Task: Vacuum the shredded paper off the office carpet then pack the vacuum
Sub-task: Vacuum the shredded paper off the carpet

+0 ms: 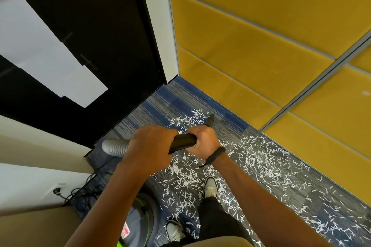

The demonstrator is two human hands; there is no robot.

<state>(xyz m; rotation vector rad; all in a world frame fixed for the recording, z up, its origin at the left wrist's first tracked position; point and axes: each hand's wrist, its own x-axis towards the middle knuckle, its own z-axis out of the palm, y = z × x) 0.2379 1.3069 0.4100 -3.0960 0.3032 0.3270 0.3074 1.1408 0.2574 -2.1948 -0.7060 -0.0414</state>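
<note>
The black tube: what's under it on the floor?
Under the black tube lie white paper shreds on blue-grey carpet. Both hands hide more; its tip is barely visible.

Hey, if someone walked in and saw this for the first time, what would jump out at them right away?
Probably the white shredded paper strewn across the blue-grey carpet, thickest along the foot of the yellow wall panels on the right. At centre, the left hand and right hand both grip the black vacuum wand, with the ribbed grey hose trailing off to the left.
</note>
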